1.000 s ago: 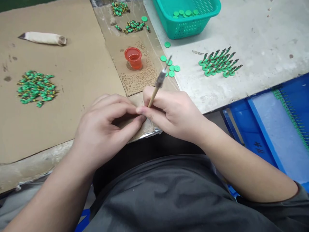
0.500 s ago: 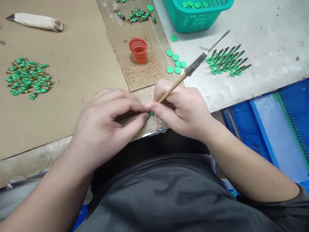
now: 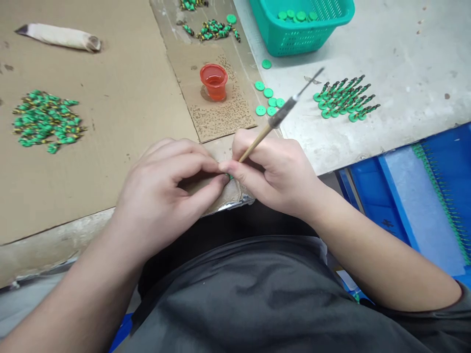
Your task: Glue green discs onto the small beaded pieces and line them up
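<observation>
My left hand (image 3: 165,181) is closed in a pinch at the table's front edge, thumb and forefinger on a small green piece (image 3: 231,177). Most of that piece is hidden by fingertips. My right hand (image 3: 274,171) grips a thin wooden-handled tool (image 3: 281,115) with a dark collar and a needle-like tip, which points up and away to the right. The right thumb and fingertips meet the left ones at the green piece. Beyond the hands stands a red cup (image 3: 215,83) with liquid in it, on speckled cardboard (image 3: 221,120).
At left lies a pile of small green-and-yellow figures (image 3: 47,120), below a wrapped, dark-tipped stick (image 3: 61,38). Several green discs (image 3: 268,92) lie near a teal basket (image 3: 298,37). Dark-stemmed pieces on green bases (image 3: 346,100) stand at right. Blue trays (image 3: 371,196) sit below.
The tool's tip has swung slightly left and toward me. My right fingers have closed in further over the green piece, so less of it shows. The view has shifted slightly.
</observation>
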A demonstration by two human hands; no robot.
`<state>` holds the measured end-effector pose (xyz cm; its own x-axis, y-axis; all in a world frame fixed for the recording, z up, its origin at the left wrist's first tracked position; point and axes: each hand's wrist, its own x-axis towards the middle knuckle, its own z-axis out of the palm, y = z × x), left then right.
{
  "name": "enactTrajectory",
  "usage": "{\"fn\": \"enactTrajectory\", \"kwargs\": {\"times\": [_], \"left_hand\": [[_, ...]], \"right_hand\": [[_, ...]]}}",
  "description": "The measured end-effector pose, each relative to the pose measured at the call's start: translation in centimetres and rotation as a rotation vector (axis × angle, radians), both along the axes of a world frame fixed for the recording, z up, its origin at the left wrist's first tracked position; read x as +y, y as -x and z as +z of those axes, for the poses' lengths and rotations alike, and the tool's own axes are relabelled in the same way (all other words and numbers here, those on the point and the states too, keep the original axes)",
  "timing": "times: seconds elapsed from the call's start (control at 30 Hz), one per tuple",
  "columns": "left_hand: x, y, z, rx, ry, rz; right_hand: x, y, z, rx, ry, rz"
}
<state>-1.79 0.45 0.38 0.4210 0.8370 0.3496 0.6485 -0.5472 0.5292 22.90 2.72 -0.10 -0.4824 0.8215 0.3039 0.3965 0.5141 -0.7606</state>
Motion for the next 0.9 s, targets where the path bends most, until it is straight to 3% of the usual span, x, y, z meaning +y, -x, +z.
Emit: {"fn": "enactTrajectory", "kwargs": {"times": [0.17, 0.3, 0.57, 0.9], "left_hand": [[0.1, 0.2, -0.3, -0.015, -0.023, -0.031], [0.2, 0.3, -0.3, -0.009, -0.049, -0.034], [0.1, 0.2, -0.4, 0.028, -0.002, -0.003], [-0.3, 0.1, -0.3, -0.014, 0.021, 0.022]], "right_hand": [[0.1, 0.2, -0.3, 0.129, -0.062, 0.051], [-0.5, 0.1, -0.3, 0.225, -0.044, -0.042], [-1.2, 0.1, -0.2, 0.191, 0.036, -0.101], [-1.0, 0.2, -0.5, 0.197, -0.217, -0.033]]}}
